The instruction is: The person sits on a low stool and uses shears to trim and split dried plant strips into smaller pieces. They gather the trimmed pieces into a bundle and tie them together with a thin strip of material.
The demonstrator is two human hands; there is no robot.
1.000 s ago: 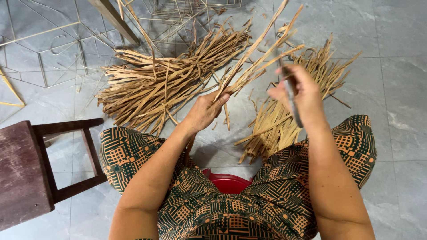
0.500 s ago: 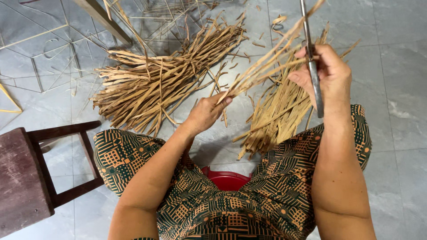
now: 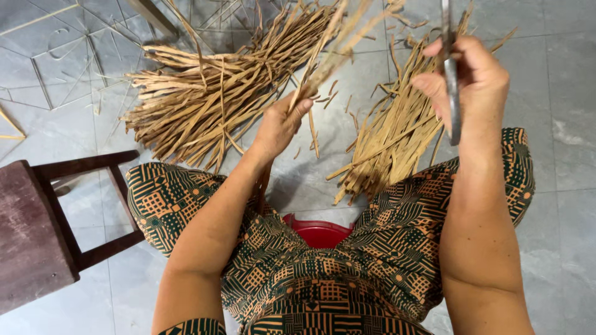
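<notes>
A thin bunch of dry straw strips [image 3: 338,46] is gripped in the closed left hand [image 3: 279,127], rising toward 1 o'clock. A metal blade [image 3: 451,80] is clasped in the right hand [image 3: 469,87], at 3 o'clock from the left hand; the hands are kept apart. On the tiled floor [image 3: 559,93] two straw piles are seen: a large one [image 3: 211,99] at 10 o'clock, a smaller one [image 3: 391,136] between the hands. A wooden stool [image 3: 37,229] stands at 8 o'clock.

Both bare forearms stretched forward from the lap. Left hand [image 3: 280,126] raised at centre, fingers curled shut, thumb pressed on top. Right hand [image 3: 469,84] lifted higher, fist closed, knuckles turned outward, wrist straight.
</notes>
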